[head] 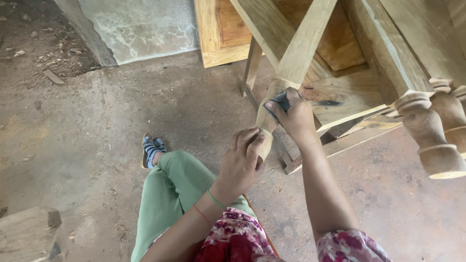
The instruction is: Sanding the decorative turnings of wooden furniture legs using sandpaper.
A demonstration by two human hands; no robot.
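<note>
A pale wooden furniture frame lies tipped over in front of me, and one turned leg (266,121) points down toward me. My left hand (241,162) grips the lower end of that leg. My right hand (293,116) presses a dark piece of sandpaper (281,102) against the leg higher up, fingers curled over it. A square rail (305,41) runs up from the leg into the frame.
Two more turned legs (432,131) jut out at the right. A wooden panel (228,34) leans at the back beside a grey slab (141,26). My green-trousered leg and sandalled foot (151,148) stretch over the dusty concrete floor. A wood block (26,235) sits at the lower left.
</note>
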